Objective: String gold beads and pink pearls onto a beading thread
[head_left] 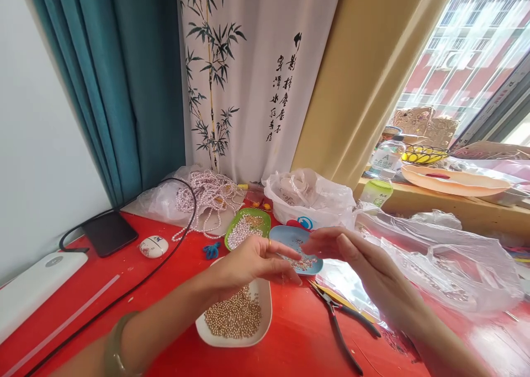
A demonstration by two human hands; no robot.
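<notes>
My left hand (260, 261), with a ring on one finger and a bangle (116, 341) on the wrist, reaches in above a white tray (265, 327) of gold beads (234, 316). Its fingers are stretched out and apart; any tiny thing at the fingertips is too small to make out. From the right comes my right hand (351, 250), fingers extended towards the left one. The fingertips of both hands are close together over a blue plate (285, 233) with small shiny pieces (305, 262). Black-handled pliers (331, 302) lie open below my right hand.
Behind stand a green tray (229, 226) of pearl and gold beads, a heap of pearl strands (207, 195) and a white plastic bag (310, 197). Clear plastic bags (447, 255) cover the right side. At left are a phone (110, 233), a mouse (153, 247) and a black cable (165, 261).
</notes>
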